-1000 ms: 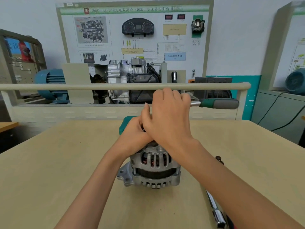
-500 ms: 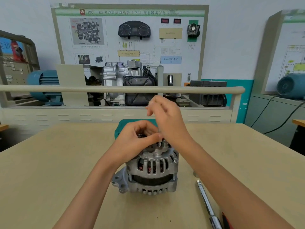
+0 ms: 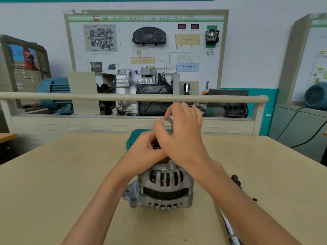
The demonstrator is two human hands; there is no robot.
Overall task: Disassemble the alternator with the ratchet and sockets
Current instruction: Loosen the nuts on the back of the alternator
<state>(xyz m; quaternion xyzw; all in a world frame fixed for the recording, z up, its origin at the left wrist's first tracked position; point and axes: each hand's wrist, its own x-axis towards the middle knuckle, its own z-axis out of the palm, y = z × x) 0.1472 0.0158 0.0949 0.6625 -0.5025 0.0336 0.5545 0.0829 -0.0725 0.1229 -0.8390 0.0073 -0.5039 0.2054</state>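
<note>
The alternator (image 3: 161, 186) stands on the surface (image 3: 53, 183), its top hidden by both hands: the left hand (image 3: 143, 152) grips it, the right hand (image 3: 178, 137) holds the ratchet (image 3: 212, 111) (partly hidden).

Pale beige wooden tabletop (image 3: 53, 183) in foreground. Behind it, cream metal training bench with rounded rail (image 3: 123, 97). White wall (image 3: 251, 41) with teal lower band (image 3: 269, 110). Framed instructional display board (image 3: 145, 41). Blue electric motor (image 3: 53, 89) left.

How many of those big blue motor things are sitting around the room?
2. One blue motor sits on the left behind the pale rail; a second blue motor stands on the bench at the far right edge. Others may be hidden behind the display boards.
</note>
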